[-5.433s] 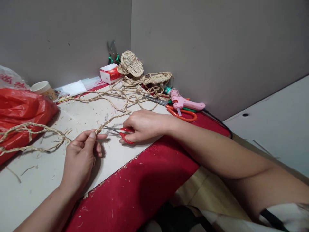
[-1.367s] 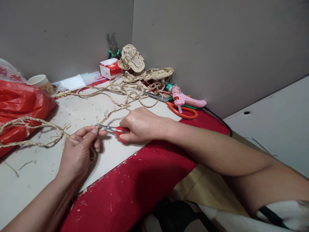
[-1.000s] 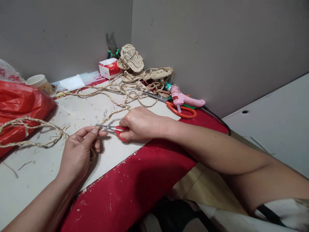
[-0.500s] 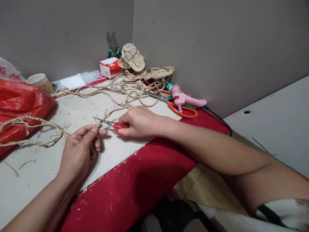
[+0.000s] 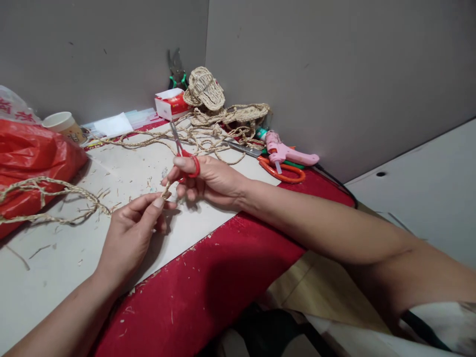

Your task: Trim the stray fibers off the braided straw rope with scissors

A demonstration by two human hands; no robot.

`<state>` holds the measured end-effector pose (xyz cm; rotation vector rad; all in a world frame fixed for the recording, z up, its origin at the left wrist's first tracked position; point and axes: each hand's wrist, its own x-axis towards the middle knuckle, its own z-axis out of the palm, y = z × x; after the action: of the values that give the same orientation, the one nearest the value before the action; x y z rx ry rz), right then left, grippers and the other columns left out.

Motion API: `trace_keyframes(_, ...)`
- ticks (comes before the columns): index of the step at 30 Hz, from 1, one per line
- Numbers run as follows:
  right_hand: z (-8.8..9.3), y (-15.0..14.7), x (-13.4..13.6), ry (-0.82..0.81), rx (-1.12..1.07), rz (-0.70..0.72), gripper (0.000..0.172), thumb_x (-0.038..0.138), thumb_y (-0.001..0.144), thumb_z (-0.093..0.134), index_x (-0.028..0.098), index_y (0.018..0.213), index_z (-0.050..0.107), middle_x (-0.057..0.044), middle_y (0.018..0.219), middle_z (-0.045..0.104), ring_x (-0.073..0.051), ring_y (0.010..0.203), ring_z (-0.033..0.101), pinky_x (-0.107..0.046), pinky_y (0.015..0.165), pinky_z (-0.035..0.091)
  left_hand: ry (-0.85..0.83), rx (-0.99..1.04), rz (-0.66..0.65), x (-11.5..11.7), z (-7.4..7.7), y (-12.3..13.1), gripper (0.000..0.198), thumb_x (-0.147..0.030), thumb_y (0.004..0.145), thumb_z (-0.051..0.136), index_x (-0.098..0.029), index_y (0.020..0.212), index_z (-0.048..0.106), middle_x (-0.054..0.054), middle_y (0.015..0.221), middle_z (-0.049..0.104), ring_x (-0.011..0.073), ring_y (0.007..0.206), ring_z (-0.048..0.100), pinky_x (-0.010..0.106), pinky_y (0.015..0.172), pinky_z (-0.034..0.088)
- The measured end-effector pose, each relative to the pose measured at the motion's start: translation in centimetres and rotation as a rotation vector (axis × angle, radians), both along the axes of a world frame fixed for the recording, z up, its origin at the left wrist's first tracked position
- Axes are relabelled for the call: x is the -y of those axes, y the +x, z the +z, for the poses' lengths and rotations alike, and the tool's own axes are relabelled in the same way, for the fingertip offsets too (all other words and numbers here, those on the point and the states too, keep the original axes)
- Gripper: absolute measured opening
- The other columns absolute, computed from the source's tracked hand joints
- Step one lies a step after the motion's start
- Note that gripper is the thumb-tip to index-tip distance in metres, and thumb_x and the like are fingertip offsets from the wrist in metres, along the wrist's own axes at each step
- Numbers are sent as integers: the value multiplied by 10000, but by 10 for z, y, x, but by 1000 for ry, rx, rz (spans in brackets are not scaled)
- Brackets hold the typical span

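Note:
My left hand pinches the braided straw rope between thumb and forefinger near the white board's front edge. My right hand holds small red-handled scissors, a handle ring hooked on one finger and the blades pointing up and away. The right fingertips also touch the rope's end close to my left thumb. The rope trails left across the white board toward a red plastic bag.
At the back corner lie a tangle of straw rope, a woven straw piece, a red-and-white box, pliers, a pink glue gun and orange scissors. A paper cup stands back left. Red cloth covers the table's front.
The right hand has lifted off the board and swung the scissors' blades from pointing left at the rope to pointing up. Its fingers now meet the left hand at the rope's end.

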<state>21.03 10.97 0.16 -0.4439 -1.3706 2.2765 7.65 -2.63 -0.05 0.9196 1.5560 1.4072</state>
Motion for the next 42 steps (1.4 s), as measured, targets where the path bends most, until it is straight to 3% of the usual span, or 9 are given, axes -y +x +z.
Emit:
trace_keyframes(5, 4, 2, -9, -83, -56, -79, 309, 420, 862, 651, 150, 718, 612, 3, 696, 704, -58, 554, 638, -129, 486, 509, -40, -37, -44, 2, 5, -1, 224, -408, 819, 718, -192, 868, 752, 36, 723, 710, 101, 618, 543, 212, 628, 433)
trace_keyframes(11, 6, 4, -11, -36, -116, -110, 288, 392, 877, 632, 155, 715, 618, 9, 678, 708, -49, 511, 609, -137, 514, 509, -121, -88, -97, 10, 5, 4, 238, -439, 754, 771, -207, 771, 717, 13, 655, 657, 98, 560, 507, 189, 506, 364)
trace_keyframes(19, 10, 4, -8, 2, -13, -161, 280, 398, 861, 649, 150, 732, 630, 16, 681, 697, -40, 517, 598, -130, 513, 496, 20, -223, 102, 11, 9, 10, 274, -413, 713, 800, -245, 922, 744, -18, 633, 574, 104, 537, 450, 194, 470, 344)
trace_keyframes(22, 7, 3, -9, 3, -3, -146, 281, 393, 858, 655, 141, 735, 637, 11, 664, 689, -43, 519, 605, -126, 513, 500, 8, -336, 56, 10, 7, 9, 215, -432, 787, 733, -217, 787, 737, 0, 607, 584, 92, 499, 419, 194, 432, 300)
trace_keyframes(26, -3, -3, -14, -8, 38, -120, 285, 385, 864, 652, 125, 749, 634, 4, 611, 663, -50, 507, 601, -127, 503, 499, -92, -133, -148, 9, 2, 10, 285, -451, 864, 637, -190, 760, 677, 17, 564, 605, 70, 394, 359, 195, 383, 259)
trace_keyframes(30, -6, -4, -19, 55, 136, -87, 369, 489, 801, 694, 125, 788, 640, -12, 648, 675, -75, 523, 620, -153, 464, 489, -96, 99, -134, 5, 1, 9, 210, -385, 862, 649, -179, 825, 672, 22, 590, 634, 55, 364, 371, 184, 396, 320)
trace_keyframes(35, 5, 8, -24, 363, 260, -201, 453, 583, 730, 706, 139, 760, 626, -29, 732, 687, -81, 494, 591, -191, 419, 402, -113, 285, 44, -3, 7, 1, 126, -240, 833, 658, -132, 889, 693, 12, 581, 613, 33, 347, 363, 149, 365, 301)
trace_keyframes(39, 11, 19, -24, 892, 392, -19, 431, 509, 760, 671, 142, 575, 543, 40, 518, 512, -47, 477, 437, -200, 483, 298, -113, 374, 67, -7, 8, -5, 171, -200, 813, 667, -115, 958, 694, 3, 571, 599, 31, 345, 362, 137, 348, 295)
trace_keyframes(42, 14, 23, -20, 1286, 508, 19, 402, 437, 788, 617, 156, 535, 479, 68, 494, 385, -47, 505, 307, -230, 520, 220, -102, 417, 68, -7, 6, -7, 160, -177, 792, 675, -112, 937, 690, -7, 562, 583, 27, 344, 358, 135, 346, 297)
